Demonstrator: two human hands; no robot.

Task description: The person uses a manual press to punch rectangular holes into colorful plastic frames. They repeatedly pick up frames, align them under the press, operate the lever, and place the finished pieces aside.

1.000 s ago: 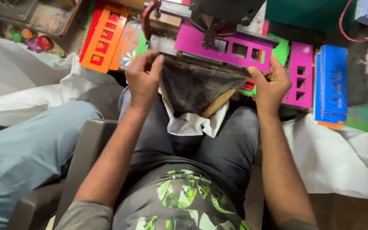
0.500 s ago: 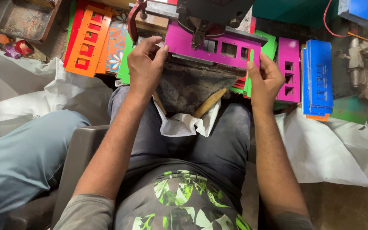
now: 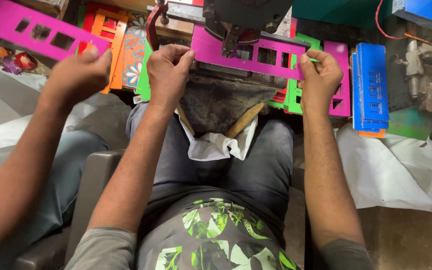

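Both hands, left hand (image 3: 168,70) and right hand (image 3: 321,75), pinch the ends of a magenta punched strip (image 3: 256,54) lying under the black press head (image 3: 241,15). Coloured strips crowd the cluttered surface (image 3: 426,95); a co-worker's hand (image 3: 76,75) lifts another magenta strip (image 3: 36,32).

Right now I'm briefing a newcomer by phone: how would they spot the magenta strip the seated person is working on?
Find the dark press at top centre. Beneath it lies a magenta strip with rectangular cutouts, pinched by the left hand and right hand. The other magenta strip is held far left by another person's hand.
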